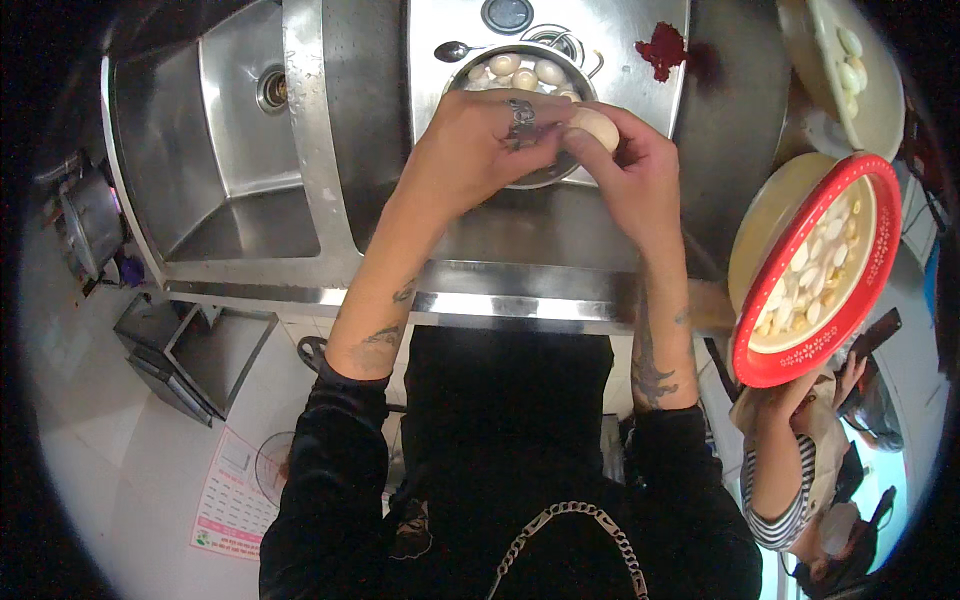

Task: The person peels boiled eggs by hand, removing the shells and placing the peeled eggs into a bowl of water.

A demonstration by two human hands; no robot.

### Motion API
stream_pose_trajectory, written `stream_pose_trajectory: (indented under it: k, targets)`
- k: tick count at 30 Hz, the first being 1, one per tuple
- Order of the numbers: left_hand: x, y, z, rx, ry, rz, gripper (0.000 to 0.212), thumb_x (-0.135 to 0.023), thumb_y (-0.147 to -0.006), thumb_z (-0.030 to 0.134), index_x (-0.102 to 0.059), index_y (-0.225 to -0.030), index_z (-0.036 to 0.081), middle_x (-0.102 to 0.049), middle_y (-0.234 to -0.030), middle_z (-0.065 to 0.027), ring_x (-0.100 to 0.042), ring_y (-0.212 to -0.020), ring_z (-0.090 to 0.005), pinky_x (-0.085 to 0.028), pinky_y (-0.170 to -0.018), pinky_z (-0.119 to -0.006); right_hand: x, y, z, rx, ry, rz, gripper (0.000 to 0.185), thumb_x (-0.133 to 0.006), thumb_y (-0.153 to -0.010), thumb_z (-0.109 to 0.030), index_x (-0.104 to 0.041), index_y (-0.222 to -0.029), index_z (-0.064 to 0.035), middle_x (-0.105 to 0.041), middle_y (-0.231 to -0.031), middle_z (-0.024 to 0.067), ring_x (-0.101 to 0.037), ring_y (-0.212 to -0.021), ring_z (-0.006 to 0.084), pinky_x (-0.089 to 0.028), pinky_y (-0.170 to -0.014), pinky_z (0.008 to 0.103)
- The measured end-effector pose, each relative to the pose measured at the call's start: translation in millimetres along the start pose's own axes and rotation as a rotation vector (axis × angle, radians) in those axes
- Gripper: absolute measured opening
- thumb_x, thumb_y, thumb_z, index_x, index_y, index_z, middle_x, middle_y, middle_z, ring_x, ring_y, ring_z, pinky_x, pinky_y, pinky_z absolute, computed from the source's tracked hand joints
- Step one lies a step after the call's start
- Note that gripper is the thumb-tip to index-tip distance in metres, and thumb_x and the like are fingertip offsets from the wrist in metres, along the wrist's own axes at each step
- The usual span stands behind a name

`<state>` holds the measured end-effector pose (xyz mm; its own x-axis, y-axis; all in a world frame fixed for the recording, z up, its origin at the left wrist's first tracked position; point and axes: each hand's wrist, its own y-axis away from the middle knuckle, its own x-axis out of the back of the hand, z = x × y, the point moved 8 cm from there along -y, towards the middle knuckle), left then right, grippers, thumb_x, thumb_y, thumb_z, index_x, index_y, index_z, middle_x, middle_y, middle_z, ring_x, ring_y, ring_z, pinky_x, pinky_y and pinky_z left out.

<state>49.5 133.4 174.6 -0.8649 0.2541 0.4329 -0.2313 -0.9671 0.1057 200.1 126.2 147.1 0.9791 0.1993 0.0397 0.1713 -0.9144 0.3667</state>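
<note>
In my right hand (637, 161) is a pale egg (596, 129), held between thumb and fingers above a round metal bowl (544, 178). My left hand (499, 135), wearing rings, meets the egg's left side with its fingertips; whether it grips the egg cannot be told. Below the hands, several whole eggs (525, 79) lie in the bowl, whose middle is partly hidden by my left hand. The bowl stands on a metal surface across the sink. Just behind it are a metal spoon (451, 51) and a dark round lid-like object (508, 13).
A red-rimmed basin (862, 300) with pale pieces in liquid stands at right, near a pale bowl (877, 124) holding several eggs. A dark red clump (661, 51) lies behind my right hand. At left is a sink basin (251, 150). Another person (780, 480) is at lower right.
</note>
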Motion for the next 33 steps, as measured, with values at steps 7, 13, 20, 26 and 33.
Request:
stream_pose_trajectory:
  k: [7,13,20,26,33]
  targets:
    - [2.2,4.2,14.0,-0.162,-0.140,0.155,0.024,-0.070,-0.077,0.012,-0.072,-0.101,0.009,-0.070,-0.091,-0.0116,-0.069,-0.073,-0.0177,-0.054,-0.065,-0.028,0.2,-0.3,-1.1,0.076,-0.012,0.027,0.036,-0.075,-0.081,-0.018,-0.063,-0.109,0.0023,-0.067,-0.086,0.0040,-0.058,-0.072,0.0056,-0.048,-0.061,0.0204]
    - [-6.0,-0.9,-1.9,0.060,0.001,0.120,0.023,-0.072,-0.075,0.014,-0.073,-0.097,0.010,-0.067,-0.071,-0.0134,-0.065,-0.059,-0.0202,-0.051,-0.056,-0.028,9.8,1.2,-7.1,0.110,0.099,0.015,0.037,-0.073,-0.082,-0.016,-0.062,-0.114,-0.0011,-0.066,-0.090,0.0048,-0.059,-0.075,0.0068,-0.049,-0.062,0.0208]
    - [-5.7,-0.3,-6.7,0.138,0.105,0.119,0.025,-0.071,-0.078,0.008,-0.073,-0.103,0.012,-0.069,-0.072,-0.0051,-0.063,-0.065,-0.0057,-0.050,-0.061,-0.021,8.0,2.4,-10.9,0.172,0.039,0.005,0.039,-0.073,-0.081,-0.014,-0.061,-0.117,-0.0024,-0.066,-0.095,0.0066,-0.061,-0.080,0.0089,-0.049,-0.064,0.0212]
    - [-1.8,0.2,-1.8,0.079,0.049,0.218,0.024,-0.071,-0.075,0.009,-0.073,-0.099,0.010,-0.060,-0.057,-0.0067,-0.055,-0.051,-0.0081,-0.046,-0.052,-0.023,3.4,0.8,-10.6,0.202,0.058,-0.032,0.040,-0.071,-0.082,-0.012,-0.059,-0.119,-0.0033,-0.065,-0.102,0.0076,-0.061,-0.088,0.0108,-0.050,-0.067,0.0223]
    - [2.1,4.3,-7.7,0.157,0.051,0.276,0.019,-0.069,-0.080,0.008,-0.074,-0.098,0.011,-0.068,-0.069,-0.0017,-0.059,-0.062,-0.0026,-0.047,-0.057,-0.020,-0.6,1.3,-7.3,0.189,0.018,-0.059,0.041,-0.068,-0.084,-0.008,-0.057,-0.123,-0.0031,-0.064,-0.109,0.0085,-0.061,-0.093,0.0123,-0.051,-0.072,0.0228]
